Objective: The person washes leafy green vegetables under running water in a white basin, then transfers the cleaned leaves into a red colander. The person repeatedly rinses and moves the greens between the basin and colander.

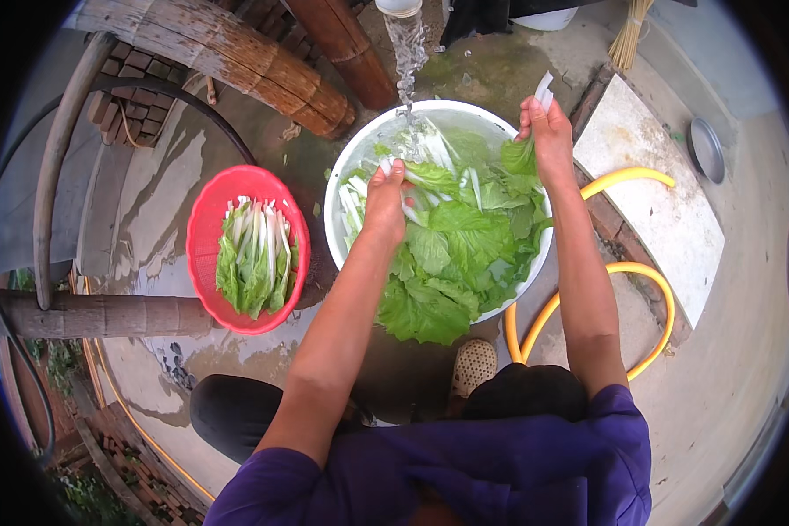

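Leafy greens with white stalks (467, 230) fill a round white basin (334, 217) of water, and some leaves hang over its near rim. Water (406, 52) pours into the basin from a white pipe end (399, 6). My left hand (386, 200), above the basin's left part, grips leafy greens by their white stalks. Raised over the right rim, my right hand (544, 135) pinches a leaf (518, 156) by its white stalk, the leaf hanging below the fingers. Left of the basin, a red plastic basket (200, 263) holds a bundle of greens (256, 256), stalks pointing away from me.
A yellow hose (638, 268) loops at the right beside a pale slab (651, 191) edged with bricks. A metal bowl (705, 150) lies beyond it. Thick bamboo poles (237, 59) and a black hose (204, 108) are at upper left. The concrete floor is wet in places.
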### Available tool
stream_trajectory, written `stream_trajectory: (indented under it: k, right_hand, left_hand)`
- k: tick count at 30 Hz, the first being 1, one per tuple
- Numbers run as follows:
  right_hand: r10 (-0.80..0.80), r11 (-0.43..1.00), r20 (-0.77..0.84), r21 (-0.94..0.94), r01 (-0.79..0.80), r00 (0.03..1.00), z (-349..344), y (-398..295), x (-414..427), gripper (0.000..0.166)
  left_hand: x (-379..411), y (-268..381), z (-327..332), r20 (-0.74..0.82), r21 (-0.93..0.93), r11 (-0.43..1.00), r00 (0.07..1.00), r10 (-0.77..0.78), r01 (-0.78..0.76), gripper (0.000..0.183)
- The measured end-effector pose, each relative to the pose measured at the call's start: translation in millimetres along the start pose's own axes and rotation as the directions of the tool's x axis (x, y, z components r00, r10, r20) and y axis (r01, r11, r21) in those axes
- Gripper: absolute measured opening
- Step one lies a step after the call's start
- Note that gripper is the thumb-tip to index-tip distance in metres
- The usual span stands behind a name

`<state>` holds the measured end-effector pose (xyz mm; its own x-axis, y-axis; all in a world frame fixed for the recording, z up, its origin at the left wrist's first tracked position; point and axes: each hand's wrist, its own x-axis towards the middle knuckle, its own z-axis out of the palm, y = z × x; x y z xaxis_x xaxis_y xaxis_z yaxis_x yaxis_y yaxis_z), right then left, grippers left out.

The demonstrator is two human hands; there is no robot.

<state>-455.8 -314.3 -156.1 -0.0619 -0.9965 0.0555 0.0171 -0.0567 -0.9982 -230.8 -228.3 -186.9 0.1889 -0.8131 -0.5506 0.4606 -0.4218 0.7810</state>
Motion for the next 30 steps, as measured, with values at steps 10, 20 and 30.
stream_trajectory:
  k: [10, 20, 30]
  right_hand:
    - [0.093, 0.57, 0.654, -0.653, 0.498, 0.751, 13, 25, -48, 0.029]
    - [0.051, 0.584, 0.7, -0.599, 0.547, 0.713, 13, 47, -55, 0.029]
    - [-0.08, 0.921, 0.346, -0.334, 0.202, 0.935, -9, 51, -32, 0.028]
  left_hand:
    - [-4, 17, -31, -0.068, 0.084, 0.982, 0.984, -0.162, 0.168, 0.016]
    - [46, -26, 24, -0.09, 0.696, 0.718, 0.995, 0.051, 0.027, 0.031]
    - [-1, 13, 19, -0.006, 0.163, 0.984, 0.997, 0.076, -0.074, 0.016]
